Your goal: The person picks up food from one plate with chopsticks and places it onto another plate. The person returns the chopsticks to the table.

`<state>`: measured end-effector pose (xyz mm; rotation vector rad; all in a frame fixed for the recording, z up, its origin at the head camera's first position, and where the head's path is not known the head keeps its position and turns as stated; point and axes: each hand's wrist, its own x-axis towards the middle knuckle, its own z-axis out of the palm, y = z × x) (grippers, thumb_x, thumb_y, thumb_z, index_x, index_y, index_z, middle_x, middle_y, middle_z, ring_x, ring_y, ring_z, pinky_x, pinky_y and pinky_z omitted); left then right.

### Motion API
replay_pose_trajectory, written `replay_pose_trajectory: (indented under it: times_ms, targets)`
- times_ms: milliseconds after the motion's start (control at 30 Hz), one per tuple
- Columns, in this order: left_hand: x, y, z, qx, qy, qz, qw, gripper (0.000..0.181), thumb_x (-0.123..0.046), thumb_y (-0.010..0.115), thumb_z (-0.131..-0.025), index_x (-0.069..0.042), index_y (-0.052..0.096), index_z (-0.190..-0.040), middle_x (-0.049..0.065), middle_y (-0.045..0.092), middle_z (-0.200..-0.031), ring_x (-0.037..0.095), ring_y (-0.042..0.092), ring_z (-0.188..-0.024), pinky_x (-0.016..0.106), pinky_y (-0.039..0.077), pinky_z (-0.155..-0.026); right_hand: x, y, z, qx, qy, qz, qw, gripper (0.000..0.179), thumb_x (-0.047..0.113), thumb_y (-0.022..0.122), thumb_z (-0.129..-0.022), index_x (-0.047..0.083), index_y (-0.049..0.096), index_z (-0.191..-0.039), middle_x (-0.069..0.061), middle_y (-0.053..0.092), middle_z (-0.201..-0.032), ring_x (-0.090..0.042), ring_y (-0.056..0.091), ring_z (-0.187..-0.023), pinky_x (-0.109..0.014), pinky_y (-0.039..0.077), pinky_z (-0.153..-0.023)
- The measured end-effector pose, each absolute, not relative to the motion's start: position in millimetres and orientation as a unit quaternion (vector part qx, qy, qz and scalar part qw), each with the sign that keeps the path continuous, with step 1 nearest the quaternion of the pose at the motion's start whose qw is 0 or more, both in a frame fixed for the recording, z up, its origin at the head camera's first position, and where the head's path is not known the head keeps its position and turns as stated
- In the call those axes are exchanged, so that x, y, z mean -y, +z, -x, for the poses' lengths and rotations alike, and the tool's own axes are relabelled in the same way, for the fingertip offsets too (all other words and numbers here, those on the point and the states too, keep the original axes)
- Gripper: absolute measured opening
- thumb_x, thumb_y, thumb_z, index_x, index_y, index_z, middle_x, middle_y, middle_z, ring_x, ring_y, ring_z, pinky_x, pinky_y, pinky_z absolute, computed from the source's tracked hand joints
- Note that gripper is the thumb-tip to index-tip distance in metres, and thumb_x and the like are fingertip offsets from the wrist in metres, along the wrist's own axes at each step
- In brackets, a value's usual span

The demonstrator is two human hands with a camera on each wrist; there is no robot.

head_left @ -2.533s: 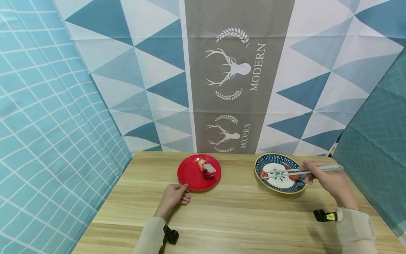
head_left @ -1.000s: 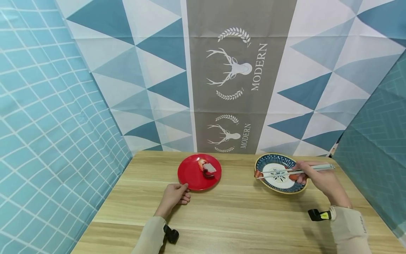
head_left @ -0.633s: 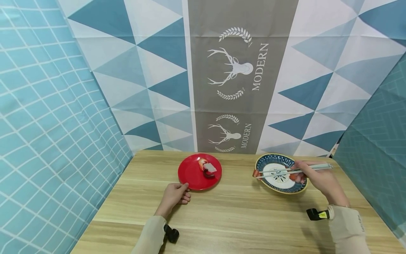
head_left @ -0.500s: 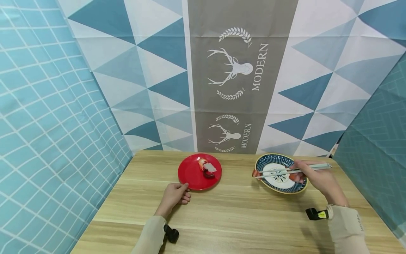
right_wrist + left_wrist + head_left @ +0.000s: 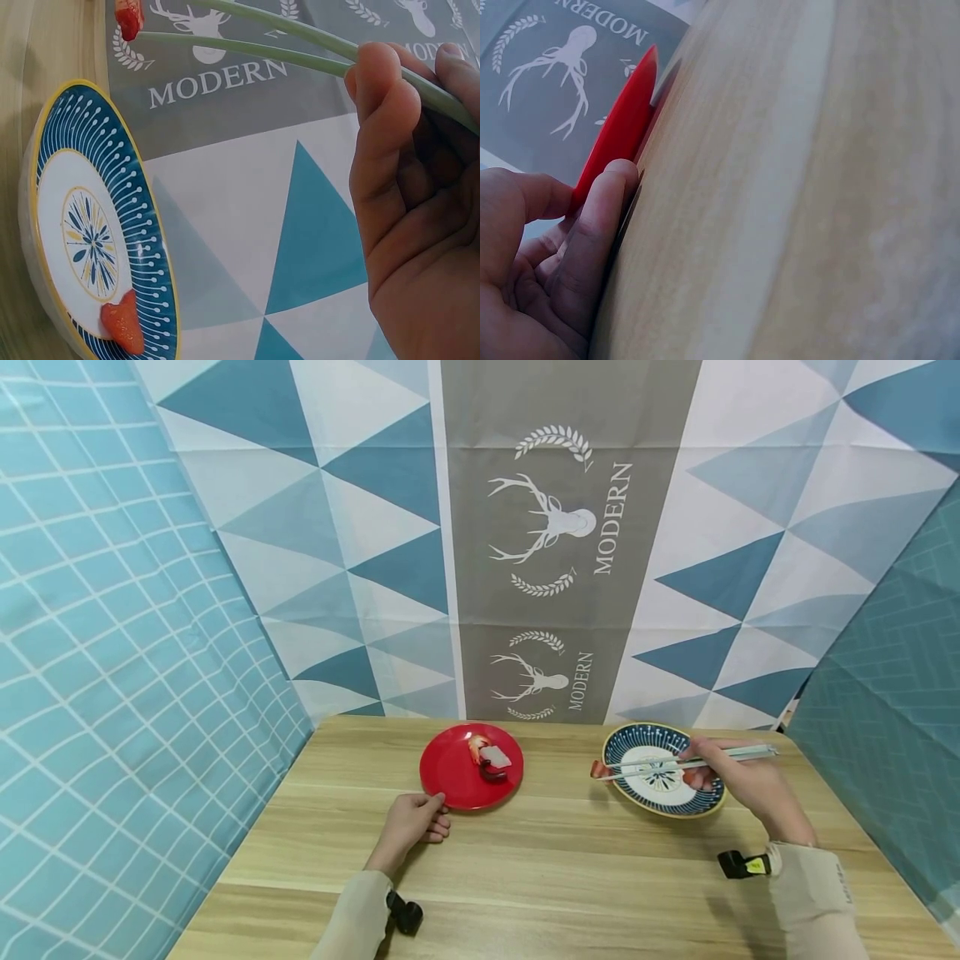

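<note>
My right hand [image 5: 723,770] grips a pair of pale chopsticks [image 5: 667,764] over the blue-patterned bowl [image 5: 105,112]. A small reddish food piece [image 5: 129,16] is pinched at the tips and hangs just beyond the bowl's left rim. Inside the bowl lies an orange-red piece [image 5: 124,324], best seen in the right wrist view. At the left, my left hand [image 5: 414,822] pinches the near edge of a red plate [image 5: 453,777] between thumb and fingers. On that plate sit a whitish piece [image 5: 495,757], a dark curved piece [image 5: 492,772] and an orange-white piece [image 5: 477,746].
The wooden table [image 5: 525,877] stretches between plate and bowl and toward the front. A patterned cloth [image 5: 540,677] rises directly behind its back edge, with a blue checked cloth [image 5: 150,693] on the left and a teal one [image 5: 885,693] on the right.
My right hand has shifted left with the chopsticks, carrying the reddish piece from inside the bowl past its left rim. My left hand and the red plate stay in place.
</note>
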<state>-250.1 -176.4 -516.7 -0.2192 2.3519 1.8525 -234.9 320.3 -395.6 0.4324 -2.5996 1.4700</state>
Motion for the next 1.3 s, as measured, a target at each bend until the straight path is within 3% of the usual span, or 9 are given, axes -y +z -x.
replay_pose_trajectory:
  times_ms: [300, 700, 1000, 1300]
  targets:
    - [177, -516, 250, -0.780, 0.617, 0.070, 0.074, 0.038, -0.028, 0.058, -0.106, 0.006, 0.072, -0.096, 0.009, 0.073, -0.075, 0.011, 0.070, -0.061, 0.028, 0.064, -0.061, -318, -396, 235, 0.854, 0.498, -0.141, 0.057, 0.048, 0.028, 0.044, -0.112, -0.013, 0.068, -0.105, -0.018, 0.073, -0.078, -0.016, 0.067, -0.063, -0.031, 0.060, -0.058]
    - [177, -516, 250, -0.781, 0.616, 0.069, 0.071, 0.038, -0.029, 0.058, -0.106, 0.006, 0.072, -0.096, 0.009, 0.073, -0.076, 0.011, 0.070, -0.061, 0.028, 0.063, -0.060, -313, -399, 237, 0.860, 0.488, -0.135, 0.053, 0.046, 0.031, 0.045, -0.112, -0.008, 0.069, -0.105, -0.004, 0.073, -0.077, -0.018, 0.067, -0.065, -0.031, 0.060, -0.059]
    - [176, -516, 249, -0.780, 0.617, 0.072, 0.072, 0.037, -0.028, 0.058, -0.106, 0.005, 0.072, -0.096, 0.009, 0.073, -0.075, 0.011, 0.070, -0.061, 0.028, 0.064, -0.060, -310, -401, 239, 0.863, 0.481, -0.142, 0.064, 0.047, 0.030, 0.048, -0.111, -0.012, 0.070, -0.106, -0.006, 0.072, -0.072, -0.022, 0.067, -0.062, -0.029, 0.059, -0.056]
    - [177, -515, 250, -0.779, 0.619, 0.071, 0.074, 0.038, -0.028, 0.058, -0.106, 0.005, 0.072, -0.096, 0.008, 0.073, -0.074, 0.011, 0.070, -0.061, 0.028, 0.064, -0.060, -306, -398, 240, 0.870, 0.478, -0.113, 0.045, 0.052, 0.039, 0.049, -0.110, -0.008, 0.071, -0.109, -0.011, 0.073, -0.077, -0.019, 0.068, -0.064, -0.029, 0.059, -0.058]
